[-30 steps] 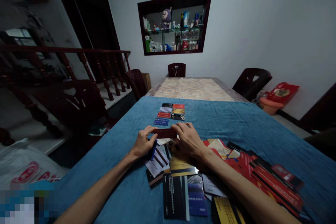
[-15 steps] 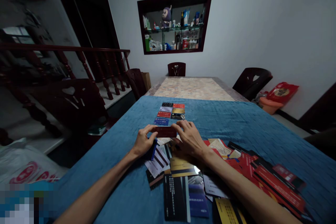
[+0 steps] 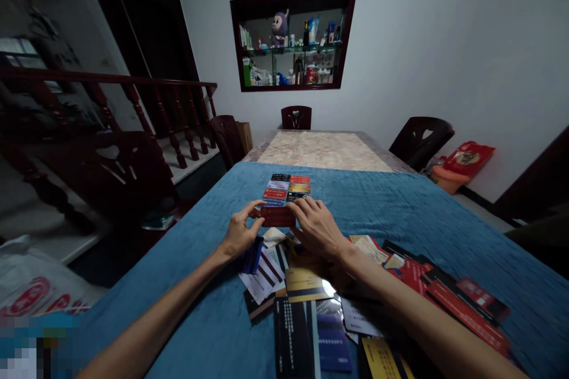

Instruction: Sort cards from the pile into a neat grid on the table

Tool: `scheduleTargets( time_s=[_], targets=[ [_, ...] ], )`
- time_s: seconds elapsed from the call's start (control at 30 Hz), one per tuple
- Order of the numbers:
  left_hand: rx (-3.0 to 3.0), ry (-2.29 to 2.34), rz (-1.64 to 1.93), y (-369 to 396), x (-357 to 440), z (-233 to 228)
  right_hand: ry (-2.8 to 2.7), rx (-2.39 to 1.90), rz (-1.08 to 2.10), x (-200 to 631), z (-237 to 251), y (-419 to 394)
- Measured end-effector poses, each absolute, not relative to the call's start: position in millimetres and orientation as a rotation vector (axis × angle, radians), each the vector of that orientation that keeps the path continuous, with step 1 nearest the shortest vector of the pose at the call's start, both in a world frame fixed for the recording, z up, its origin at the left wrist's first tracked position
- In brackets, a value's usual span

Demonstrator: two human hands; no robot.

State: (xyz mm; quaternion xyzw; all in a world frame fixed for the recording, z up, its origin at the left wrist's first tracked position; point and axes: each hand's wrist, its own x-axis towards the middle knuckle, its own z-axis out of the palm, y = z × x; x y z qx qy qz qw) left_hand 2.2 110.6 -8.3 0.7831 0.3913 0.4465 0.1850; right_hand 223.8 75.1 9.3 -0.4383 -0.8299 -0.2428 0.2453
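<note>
A dark red card [image 3: 277, 217] is held level between my two hands, above the blue cloth. My left hand [image 3: 242, 230] pinches its left end between thumb and fingers. At its right end my right hand [image 3: 316, 225] grips it, the fingers curled over the edge. Just beyond it, small cards lie in two columns, among them a red card [image 3: 274, 194] and a gold card [image 3: 299, 188]; a blue card [image 3: 267, 204] is partly covered by the held one. Below my hands spreads a loose pile with a gold card [image 3: 309, 283], a black card [image 3: 291, 337] and a blue card [image 3: 333, 343].
Red cards [image 3: 462, 314] overlap at the right under and beyond my right forearm. The blue cloth [image 3: 200, 296] covers the near part of the table [image 3: 324, 151]. Dark chairs [image 3: 420, 142] stand around it, and a white plastic bag [image 3: 40, 284] is at the left.
Both hands have moved the dark red card slightly away from me, so it now overlaps the nearest blue card. The view has shifted a little to the right.
</note>
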Motion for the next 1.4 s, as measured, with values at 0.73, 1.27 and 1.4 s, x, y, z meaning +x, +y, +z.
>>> scheduleTargets(
  time_s=[0.73, 1.27, 1.4],
  targets=[
    [2.871, 0.964, 0.851, 202.6, -6.6, 27.9, -2.301, -1.349, -0.406, 230.7, 23.1, 157.2],
    [2.748, 1.128, 0.577, 265.8, 5.4, 10.0, -2.343, -1.538, -0.166, 228.9, 3.1, 208.9],
    [2.736, 1.146, 0.449, 275.3, 8.1, 6.0, -2.371, -1.598, -0.132, 226.4, -0.6, 216.1]
  ],
)
